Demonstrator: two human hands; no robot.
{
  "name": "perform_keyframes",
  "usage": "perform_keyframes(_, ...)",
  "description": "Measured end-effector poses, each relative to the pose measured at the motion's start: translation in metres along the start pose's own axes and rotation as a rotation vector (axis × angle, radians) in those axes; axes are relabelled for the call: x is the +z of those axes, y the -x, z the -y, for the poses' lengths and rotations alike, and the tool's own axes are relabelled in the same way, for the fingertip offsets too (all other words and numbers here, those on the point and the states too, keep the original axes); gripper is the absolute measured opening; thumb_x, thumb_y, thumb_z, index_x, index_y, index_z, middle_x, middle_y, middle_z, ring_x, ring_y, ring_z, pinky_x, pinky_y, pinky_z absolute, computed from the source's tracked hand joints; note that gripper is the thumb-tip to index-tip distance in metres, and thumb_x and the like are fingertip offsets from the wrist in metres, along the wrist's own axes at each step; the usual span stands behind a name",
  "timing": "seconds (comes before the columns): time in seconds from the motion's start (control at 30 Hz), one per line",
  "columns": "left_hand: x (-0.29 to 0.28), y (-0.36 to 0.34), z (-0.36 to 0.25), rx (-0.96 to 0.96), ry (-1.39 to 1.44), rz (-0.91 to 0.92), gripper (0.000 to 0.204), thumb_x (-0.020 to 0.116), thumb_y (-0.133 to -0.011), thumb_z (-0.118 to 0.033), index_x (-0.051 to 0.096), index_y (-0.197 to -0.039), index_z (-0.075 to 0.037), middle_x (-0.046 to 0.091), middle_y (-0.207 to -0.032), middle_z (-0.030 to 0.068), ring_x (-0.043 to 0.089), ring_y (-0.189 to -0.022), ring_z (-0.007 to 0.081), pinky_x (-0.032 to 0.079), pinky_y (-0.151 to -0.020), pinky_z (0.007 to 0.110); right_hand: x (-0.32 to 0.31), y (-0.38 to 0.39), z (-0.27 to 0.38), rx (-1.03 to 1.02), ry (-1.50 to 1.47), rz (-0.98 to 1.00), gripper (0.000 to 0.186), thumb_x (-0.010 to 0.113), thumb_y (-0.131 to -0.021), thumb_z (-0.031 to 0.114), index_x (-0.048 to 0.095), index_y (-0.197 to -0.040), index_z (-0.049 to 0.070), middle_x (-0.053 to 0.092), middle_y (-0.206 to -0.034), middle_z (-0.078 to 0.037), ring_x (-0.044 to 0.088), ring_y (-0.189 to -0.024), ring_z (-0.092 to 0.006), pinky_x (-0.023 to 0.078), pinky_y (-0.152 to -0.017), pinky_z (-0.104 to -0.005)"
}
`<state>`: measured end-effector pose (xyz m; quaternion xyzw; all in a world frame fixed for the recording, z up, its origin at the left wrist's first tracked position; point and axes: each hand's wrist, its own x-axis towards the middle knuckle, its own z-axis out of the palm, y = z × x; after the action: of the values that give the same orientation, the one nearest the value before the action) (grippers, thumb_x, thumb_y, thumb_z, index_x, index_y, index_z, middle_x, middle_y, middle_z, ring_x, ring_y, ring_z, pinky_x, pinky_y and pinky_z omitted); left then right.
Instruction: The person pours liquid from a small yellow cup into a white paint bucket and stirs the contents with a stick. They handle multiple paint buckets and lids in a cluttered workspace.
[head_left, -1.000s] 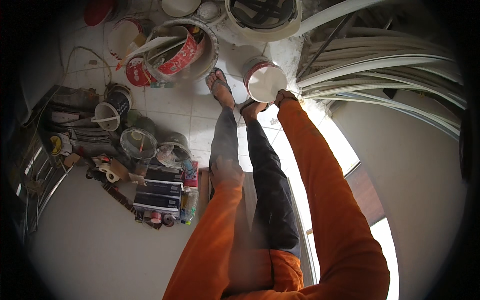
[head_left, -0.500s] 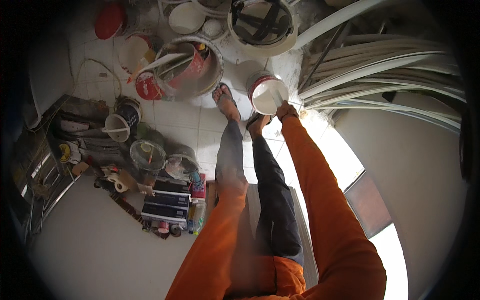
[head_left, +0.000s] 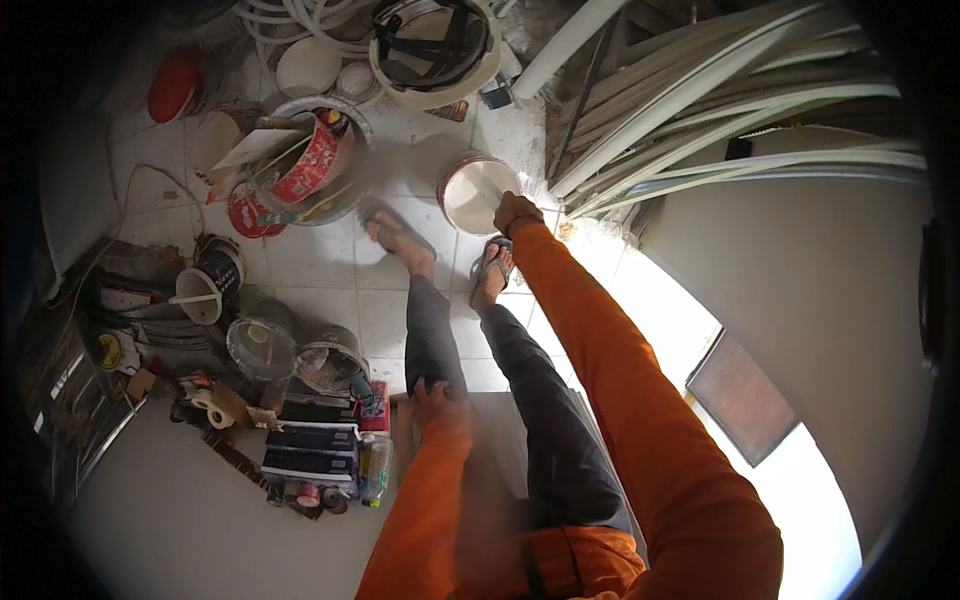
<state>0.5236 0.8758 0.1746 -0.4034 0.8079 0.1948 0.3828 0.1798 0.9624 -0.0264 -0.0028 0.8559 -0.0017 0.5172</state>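
Note:
My right hand is closed at the near right rim of a red and white bucket. A flat, pale, blade-like tool runs from its fingers into the bucket; its kind is not plain. The bucket's inside is whitish and its outer wall red. Resting on my left knee, my left hand has its fingers spread and holds nothing. My sandalled feet stand on the tiles just short of the bucket.
A large tub holds a splattered red bucket and tools. A white helmet lies beyond. Long pale strips stack at right. Several buckets, including a dark one, and dark boxes stand at left.
The whole view has shifted, so the bucket and clutter sit further left. The bucket's mouth shows rounder, with less of its outer wall. My left hand's fingers now show on the knee.

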Motion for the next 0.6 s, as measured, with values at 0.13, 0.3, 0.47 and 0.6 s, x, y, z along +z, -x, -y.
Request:
perform_keyframes(0.13,0.019,0.011,0.031,0.153,0.245,-0.135,0.023,0.064,-0.086,-0.021,0.074,-0.104,-0.012,0.064,-0.129,0.0152,0.062,-0.115,0.0382,0.049,-0.101,0.05,-0.004,-0.012,-0.02,-0.08,0.122,0.015,0.033,0.061,-0.088,0.018,0.074,-0.117,0.009,0.072,-0.121,-0.017,0.07,-0.113,-0.0328,0.056,-0.095,-0.0441)
perform_keyframes(0.3,-0.023,0.062,0.049,0.404,0.443,-0.192,0.009,0.067,-0.087,-0.007,0.071,-0.095,-0.009,0.071,-0.1,0.012,0.066,-0.097,0.0341,0.05,-0.089,0.046,-0.006,0.007,-0.013,0.013,-0.004,-0.06,0.03,0.061,-0.089,0.017,0.075,-0.114,0.009,0.074,-0.117,-0.014,0.071,-0.11,-0.0331,0.057,-0.095,-0.0435)
perform_keyframes(0.47,-0.08,0.094,0.024,0.62,0.441,0.13,0.008,0.069,-0.09,-0.004,0.07,-0.097,-0.008,0.07,-0.095,0.0125,0.068,-0.088,0.0315,0.054,-0.079,0.042,-0.014,-0.004,-0.037,-0.228,0.192,0.123,0.034,0.065,-0.084,0.021,0.075,-0.114,0.009,0.072,-0.119,-0.017,0.071,-0.11,-0.034,0.057,-0.094,-0.0421)
perform_keyframes(0.6,-0.089,0.007,0.001,0.671,0.455,0.02,0.021,0.071,-0.088,-0.001,0.071,-0.108,-0.007,0.071,-0.097,0.0131,0.07,-0.081,0.0303,0.056,-0.068,0.038,-0.047,0.014,-0.039,-0.401,-0.078,0.011,0.036,0.065,-0.083,0.019,0.071,-0.116,0.006,0.074,-0.108,-0.019,0.072,-0.102,-0.0354,0.057,-0.089,-0.0436)
